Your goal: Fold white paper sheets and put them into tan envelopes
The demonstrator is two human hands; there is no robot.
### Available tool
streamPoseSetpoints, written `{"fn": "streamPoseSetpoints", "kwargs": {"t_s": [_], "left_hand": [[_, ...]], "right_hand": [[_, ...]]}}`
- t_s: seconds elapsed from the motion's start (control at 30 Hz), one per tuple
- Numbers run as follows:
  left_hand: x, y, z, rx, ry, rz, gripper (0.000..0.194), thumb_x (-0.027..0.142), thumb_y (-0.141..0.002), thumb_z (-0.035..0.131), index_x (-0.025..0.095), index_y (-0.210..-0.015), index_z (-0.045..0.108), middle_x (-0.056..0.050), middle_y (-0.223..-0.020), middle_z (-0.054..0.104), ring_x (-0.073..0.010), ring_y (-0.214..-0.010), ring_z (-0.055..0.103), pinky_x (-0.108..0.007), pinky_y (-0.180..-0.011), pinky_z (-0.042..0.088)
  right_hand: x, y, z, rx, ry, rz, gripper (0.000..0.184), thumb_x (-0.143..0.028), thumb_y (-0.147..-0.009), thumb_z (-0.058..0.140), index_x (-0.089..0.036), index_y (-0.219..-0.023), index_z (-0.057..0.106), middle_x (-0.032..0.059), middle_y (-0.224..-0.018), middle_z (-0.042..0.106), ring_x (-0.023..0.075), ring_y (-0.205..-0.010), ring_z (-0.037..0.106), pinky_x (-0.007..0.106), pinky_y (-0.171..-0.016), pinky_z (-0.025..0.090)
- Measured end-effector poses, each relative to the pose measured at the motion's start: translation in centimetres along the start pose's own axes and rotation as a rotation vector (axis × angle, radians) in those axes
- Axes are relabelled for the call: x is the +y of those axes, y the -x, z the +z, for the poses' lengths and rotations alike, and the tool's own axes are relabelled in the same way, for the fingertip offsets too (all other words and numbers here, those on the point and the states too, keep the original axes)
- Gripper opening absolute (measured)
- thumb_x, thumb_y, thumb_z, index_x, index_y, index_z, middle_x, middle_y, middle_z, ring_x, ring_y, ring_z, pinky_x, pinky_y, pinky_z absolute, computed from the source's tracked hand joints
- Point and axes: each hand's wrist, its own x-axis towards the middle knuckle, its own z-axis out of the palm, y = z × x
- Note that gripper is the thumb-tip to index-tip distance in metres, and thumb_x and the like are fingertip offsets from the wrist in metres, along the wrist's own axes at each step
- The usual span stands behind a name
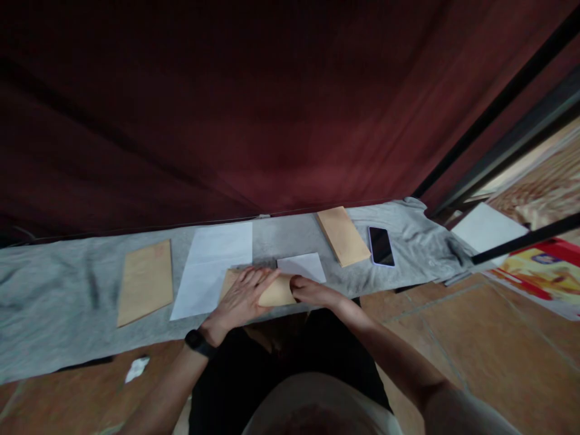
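Note:
A tan paper envelope [277,291] lies in front of me near the cloth's front edge. Across its left part my left hand [244,295] rests flat, fingers stretched out, a black band on the wrist. At the envelope's right end my right hand [312,291] is closed, its curled fingers gripping the edge; the fingertips are partly hidden. Just behind that hand is a small folded white paper [302,266]. A large white sheet with a crease [212,260] lies to the left, partly behind the left hand.
Another tan envelope [147,281] lies at the far left of the grey cloth [58,290]. A stack of tan envelopes [343,235] and a phone [381,246] are at the right. A dark red curtain [272,121] rises behind. A crumpled white tissue [136,368] is on the floor.

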Motion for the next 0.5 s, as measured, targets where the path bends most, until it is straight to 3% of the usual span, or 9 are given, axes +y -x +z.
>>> {"fn": "streamPoseSetpoints", "kwargs": {"t_s": [0.07, 0.1, 0.17, 0.27, 0.37, 0.5], "left_hand": [[-0.8, 0.4, -0.1, 0.027, -0.028, -0.056, 0.094, 0.046, -0.083, 0.067, 0.025, -0.158, 0.015, -0.013, -0.142, 0.05, -0.0333, -0.128, 0.048, -0.049, -0.111, 0.033], [-1.1, 0.6, -0.1, 0.042, -0.037, -0.081, 0.095, 0.048, -0.083, 0.067, 0.025, -0.159, 0.014, -0.013, -0.141, 0.051, -0.034, -0.127, 0.049, -0.049, -0.11, 0.034], [-1.7, 0.8, -0.2, 0.067, -0.047, -0.127, 0.098, 0.051, -0.082, 0.066, 0.024, -0.159, 0.012, -0.014, -0.138, 0.052, -0.035, -0.125, 0.05, -0.049, -0.108, 0.036], [-2.1, 1.1, 0.0, 0.082, -0.06, -0.185, 0.102, 0.053, -0.08, 0.068, 0.023, -0.159, 0.011, -0.015, -0.135, 0.053, -0.0359, -0.123, 0.051, -0.049, -0.106, 0.039], [-2.4, 1.3, 0.6, 0.068, -0.08, -0.198, 0.101, 0.051, -0.079, 0.07, 0.023, -0.159, 0.013, -0.015, -0.137, 0.052, -0.0361, -0.126, 0.05, -0.051, -0.11, 0.035], [-2.9, 1.7, 1.6, 0.057, -0.08, -0.197, 0.103, 0.051, -0.079, 0.07, 0.023, -0.159, 0.011, -0.015, -0.138, 0.053, -0.0357, -0.129, 0.049, -0.053, -0.113, 0.032]], "right_hand": [[0.2, -0.3, -1.2, -0.078, 0.006, -0.012, 0.017, -0.033, -0.093, 0.059, -0.023, -0.096, 0.073, -0.001, -0.088, 0.071, 0.0156, -0.078, 0.067, 0.026, -0.072, 0.054], [0.4, -0.3, -1.9, -0.05, 0.05, 0.0, 0.02, -0.032, -0.095, 0.054, -0.023, -0.101, 0.072, -0.0004, -0.09, 0.071, 0.0154, -0.079, 0.067, 0.025, -0.072, 0.053], [1.1, -0.1, -3.4, 0.158, 0.261, 0.075, 0.023, -0.03, -0.097, 0.05, -0.022, -0.111, 0.067, 0.0044, -0.101, 0.07, 0.0171, -0.086, 0.067, 0.027, -0.078, 0.052], [2.5, 0.3, -4.6, 0.434, 0.674, 0.242, 0.03, -0.035, -0.094, 0.06, -0.015, -0.117, 0.061, 0.0155, -0.113, 0.065, 0.0253, -0.105, 0.064, 0.033, -0.088, 0.049], [3.6, 0.4, -4.1, 0.467, 0.842, 0.322, 0.042, -0.042, -0.09, 0.066, -0.01, -0.116, 0.057, 0.0218, -0.114, 0.062, 0.0316, -0.111, 0.06, 0.038, -0.09, 0.048], [4.3, -0.2, -2.6, 0.473, 0.879, 0.34, 0.041, -0.041, -0.087, 0.069, -0.011, -0.112, 0.056, 0.0227, -0.107, 0.064, 0.0343, -0.104, 0.061, 0.041, -0.088, 0.047]]}}
